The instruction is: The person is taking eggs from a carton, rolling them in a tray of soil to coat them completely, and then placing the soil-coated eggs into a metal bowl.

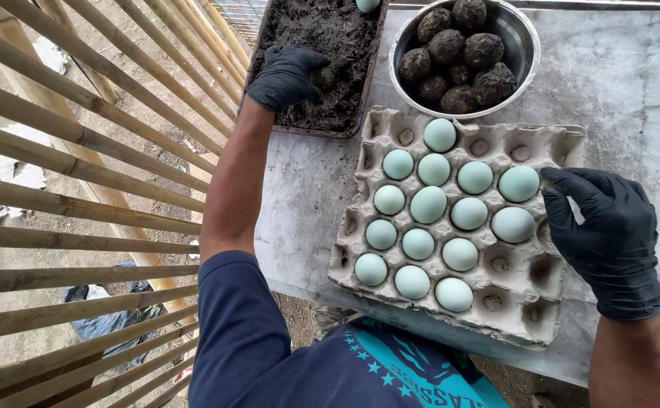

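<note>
Nearest the lens, the person's navy sleeve leads up to the left hand, black-gloved, at eleven o'clock, fingers curled on a mud-coated lump in the tray of dark mud. At four o'clock the gloved right hand rests loosely open on the grey egg carton, fingertips beside a pale blue-green egg. A steel bowl of mud-covered eggs sits at one o'clock.

The left hand, in a black glove, pressed into the dark mud filling a tray. The gloved right hand rested at the edge of a grey egg carton holding pale blue-green eggs, beside a steel bowl of mud-coated eggs.
</note>
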